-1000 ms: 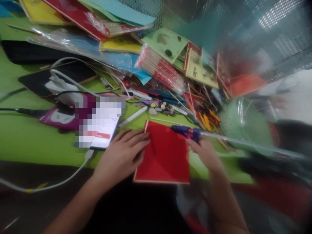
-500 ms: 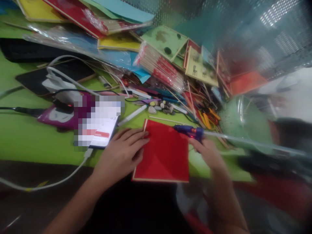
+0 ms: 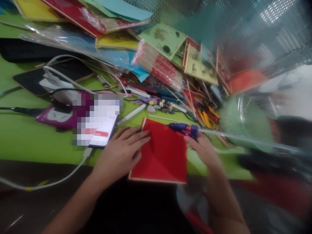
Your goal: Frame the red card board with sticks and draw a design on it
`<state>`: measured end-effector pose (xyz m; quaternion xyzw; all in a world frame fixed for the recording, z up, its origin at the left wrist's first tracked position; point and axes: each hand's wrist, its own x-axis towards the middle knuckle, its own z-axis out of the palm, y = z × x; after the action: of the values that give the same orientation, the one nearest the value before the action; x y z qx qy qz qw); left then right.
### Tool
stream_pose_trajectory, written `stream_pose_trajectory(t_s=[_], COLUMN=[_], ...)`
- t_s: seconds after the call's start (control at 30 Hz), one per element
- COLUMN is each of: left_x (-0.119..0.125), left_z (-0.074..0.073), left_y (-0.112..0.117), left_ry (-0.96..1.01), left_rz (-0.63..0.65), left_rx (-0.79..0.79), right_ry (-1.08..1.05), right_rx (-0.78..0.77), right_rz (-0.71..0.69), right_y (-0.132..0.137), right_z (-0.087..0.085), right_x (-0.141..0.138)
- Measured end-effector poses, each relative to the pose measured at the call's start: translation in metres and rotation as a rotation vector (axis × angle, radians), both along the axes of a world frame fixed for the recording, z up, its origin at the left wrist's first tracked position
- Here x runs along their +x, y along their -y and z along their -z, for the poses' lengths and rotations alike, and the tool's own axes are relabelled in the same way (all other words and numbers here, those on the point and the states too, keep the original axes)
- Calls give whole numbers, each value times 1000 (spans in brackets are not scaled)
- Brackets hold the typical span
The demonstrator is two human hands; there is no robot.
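A square red board (image 3: 163, 156) with pale stick edging lies at the front of the green table. My left hand (image 3: 124, 151) rests flat on its left side, fingers stretched out over the edge. In my right hand (image 3: 203, 148) is a blue glue gun (image 3: 186, 130), gripped by its handle, with a small red light glowing on it. A long clear glue stick (image 3: 234, 136) sticks out of the gun's back to the right. The gun's dark nozzle points left, above the board's upper right part; whether it touches cannot be seen.
Left of the board lie a lit phone (image 3: 102, 130) on a cable and a purple power strip (image 3: 55, 117). Behind are pebbles (image 3: 158, 105), a white marker (image 3: 133, 113), bundled sticks (image 3: 158, 66) and orange-handled tools (image 3: 207, 118). A green basin (image 3: 246, 120) stands at right.
My right hand and the glue gun have moved slightly left, the nozzle further over the board. The board's lower edge has shifted a little left. My left hand stays on it.
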<state>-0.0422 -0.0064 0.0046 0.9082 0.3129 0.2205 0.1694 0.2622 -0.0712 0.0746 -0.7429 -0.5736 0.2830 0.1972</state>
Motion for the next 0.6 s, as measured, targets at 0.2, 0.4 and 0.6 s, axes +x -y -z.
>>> stream_pose_trajectory(t_s=[0.2, 0.4, 0.6], left_x=[0, 0, 0], left_z=[0, 3, 2], left_y=[1, 1, 1], left_ry=[6, 22, -8], left_rz=[0, -6, -6], left_rx=[-18, -32, -14], right_ry=[26, 32, 84], right_rx=[-47, -34, -12], right_rz=[34, 7, 8], right_y=[9, 5, 7], right_z=[-4, -1, -3], right_x=[8, 2, 5])
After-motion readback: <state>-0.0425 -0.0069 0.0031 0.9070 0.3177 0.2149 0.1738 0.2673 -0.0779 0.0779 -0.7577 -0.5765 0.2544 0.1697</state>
